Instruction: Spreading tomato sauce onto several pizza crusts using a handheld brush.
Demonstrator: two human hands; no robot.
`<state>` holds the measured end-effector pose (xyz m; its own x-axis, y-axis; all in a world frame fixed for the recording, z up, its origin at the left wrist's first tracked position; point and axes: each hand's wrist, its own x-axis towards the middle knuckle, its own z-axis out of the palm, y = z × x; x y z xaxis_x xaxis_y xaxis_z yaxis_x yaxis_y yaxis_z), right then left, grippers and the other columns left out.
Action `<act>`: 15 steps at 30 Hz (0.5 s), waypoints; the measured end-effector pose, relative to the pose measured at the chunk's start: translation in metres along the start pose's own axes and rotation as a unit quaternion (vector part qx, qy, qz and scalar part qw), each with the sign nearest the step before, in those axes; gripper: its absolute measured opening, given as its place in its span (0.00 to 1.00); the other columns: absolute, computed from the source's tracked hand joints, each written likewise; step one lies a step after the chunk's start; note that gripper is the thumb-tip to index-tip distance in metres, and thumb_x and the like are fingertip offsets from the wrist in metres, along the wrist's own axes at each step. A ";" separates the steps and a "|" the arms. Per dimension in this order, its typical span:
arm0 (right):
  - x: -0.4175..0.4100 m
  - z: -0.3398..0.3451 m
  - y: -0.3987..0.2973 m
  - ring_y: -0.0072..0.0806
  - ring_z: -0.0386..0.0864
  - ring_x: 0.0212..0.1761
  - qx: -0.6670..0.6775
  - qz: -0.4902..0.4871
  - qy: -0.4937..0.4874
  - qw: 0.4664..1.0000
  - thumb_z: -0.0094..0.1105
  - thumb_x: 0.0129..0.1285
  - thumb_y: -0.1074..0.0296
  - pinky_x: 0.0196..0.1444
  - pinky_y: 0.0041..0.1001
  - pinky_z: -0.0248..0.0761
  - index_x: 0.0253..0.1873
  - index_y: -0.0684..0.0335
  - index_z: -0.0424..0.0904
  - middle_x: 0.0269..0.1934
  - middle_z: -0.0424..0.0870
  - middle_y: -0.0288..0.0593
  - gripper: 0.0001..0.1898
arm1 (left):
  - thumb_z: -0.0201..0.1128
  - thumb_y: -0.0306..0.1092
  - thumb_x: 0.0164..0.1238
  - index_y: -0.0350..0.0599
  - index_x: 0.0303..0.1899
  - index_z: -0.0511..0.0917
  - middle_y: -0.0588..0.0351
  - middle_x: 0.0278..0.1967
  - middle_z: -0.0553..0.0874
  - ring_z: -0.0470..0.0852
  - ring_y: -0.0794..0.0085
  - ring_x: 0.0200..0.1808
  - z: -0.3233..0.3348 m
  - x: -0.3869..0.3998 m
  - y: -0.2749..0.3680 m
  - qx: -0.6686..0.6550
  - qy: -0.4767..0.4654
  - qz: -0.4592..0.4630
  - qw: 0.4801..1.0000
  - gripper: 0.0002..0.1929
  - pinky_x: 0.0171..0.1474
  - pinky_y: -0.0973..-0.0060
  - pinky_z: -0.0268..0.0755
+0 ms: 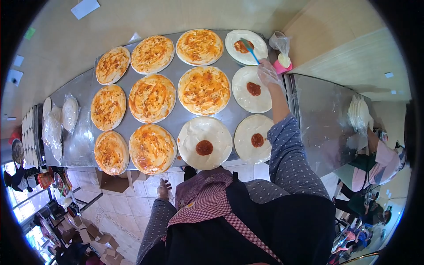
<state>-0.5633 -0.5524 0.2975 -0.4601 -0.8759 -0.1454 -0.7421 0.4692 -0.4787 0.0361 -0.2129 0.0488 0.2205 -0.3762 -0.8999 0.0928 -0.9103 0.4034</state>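
Gloved in clear plastic, my right hand (267, 73) grips a blue-handled brush or spatula (250, 51). Its tip rests in red sauce (241, 46) on the far right round of pale dough (232, 54). Nearer to me, two more pale rounds (243, 78) in that column and one front-centre round (188, 132) each carry a sauce blob at or below the middle. Several other rounds (204, 90) are coated with orange-red sauce almost to the rim. My left hand (163, 189) hangs below the table's front edge, fingers apart, holding nothing.
The steel table (82, 142) meets a wall at the back. A pink cup (281, 66) and a plastic bag (281, 44) stand in the back right corner. Bagged flat rounds (54, 127) lie at the left. A person (371, 162) handles stacked rounds (359, 114) at the right table. Cardboard boxes (112, 180) sit below.
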 end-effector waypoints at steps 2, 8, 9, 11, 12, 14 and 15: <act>0.011 0.000 0.020 0.50 0.77 0.50 0.003 0.038 0.078 0.996 0.46 0.64 0.63 0.51 0.42 0.69 0.51 0.54 0.73 0.46 0.79 0.57 0.13 | 0.43 0.59 0.72 0.33 0.48 0.75 0.47 0.33 0.81 0.80 0.65 0.31 0.001 -0.004 0.005 0.000 0.009 0.020 1.000 0.31 0.33 0.70 0.76; 0.018 0.023 0.011 0.52 0.78 0.52 -0.074 0.028 -0.031 0.996 0.46 0.62 0.63 0.52 0.44 0.69 0.54 0.55 0.72 0.47 0.80 0.58 0.16 | 0.43 0.59 0.73 0.34 0.48 0.75 0.49 0.35 0.81 0.80 0.66 0.31 -0.001 0.000 0.006 -0.016 0.015 0.026 0.999 0.31 0.32 0.69 0.75; 0.014 0.020 0.009 0.52 0.78 0.52 -0.074 0.029 -0.031 0.996 0.46 0.62 0.63 0.52 0.44 0.69 0.54 0.55 0.72 0.47 0.80 0.58 0.16 | 0.43 0.59 0.73 0.34 0.48 0.75 0.49 0.35 0.81 0.80 0.66 0.31 0.001 -0.001 0.006 -0.022 0.013 0.025 0.999 0.31 0.32 0.69 0.75; 0.009 0.014 0.004 0.54 0.78 0.48 0.002 -0.040 0.002 0.999 0.45 0.64 0.66 0.51 0.44 0.69 0.52 0.56 0.72 0.46 0.78 0.60 0.13 | 0.43 0.59 0.72 0.34 0.49 0.75 0.48 0.34 0.81 0.80 0.66 0.31 0.002 -0.003 0.007 -0.016 0.014 0.019 1.000 0.31 0.32 0.69 0.75; 0.011 0.007 0.007 0.54 0.78 0.48 0.000 -0.036 0.005 0.999 0.45 0.64 0.66 0.51 0.44 0.69 0.52 0.56 0.72 0.46 0.78 0.60 0.13 | 0.42 0.59 0.72 0.34 0.49 0.75 0.48 0.34 0.81 0.80 0.65 0.31 0.008 -0.004 0.012 -0.008 0.008 0.014 1.000 0.31 0.33 0.69 0.75; 0.020 -0.005 0.012 0.52 0.79 0.49 0.013 0.006 0.062 0.998 0.46 0.62 0.63 0.50 0.44 0.70 0.52 0.56 0.72 0.44 0.80 0.61 0.15 | 0.42 0.60 0.72 0.34 0.49 0.75 0.47 0.33 0.82 0.80 0.65 0.31 0.014 -0.009 0.022 0.009 0.000 0.013 1.000 0.31 0.33 0.70 0.75; 0.025 -0.007 0.013 0.52 0.79 0.49 0.013 0.008 0.064 0.998 0.46 0.62 0.63 0.50 0.44 0.70 0.52 0.56 0.72 0.44 0.80 0.61 0.15 | 0.42 0.60 0.72 0.35 0.50 0.75 0.47 0.33 0.82 0.80 0.65 0.31 0.015 -0.009 0.025 0.023 -0.002 0.013 1.000 0.31 0.33 0.70 0.75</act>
<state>-0.5879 -0.5675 0.2937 -0.5312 -0.8463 -0.0411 -0.7221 0.4776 -0.5004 0.0214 -0.2349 0.0646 0.2179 -0.4003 -0.8901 0.0428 -0.9072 0.4185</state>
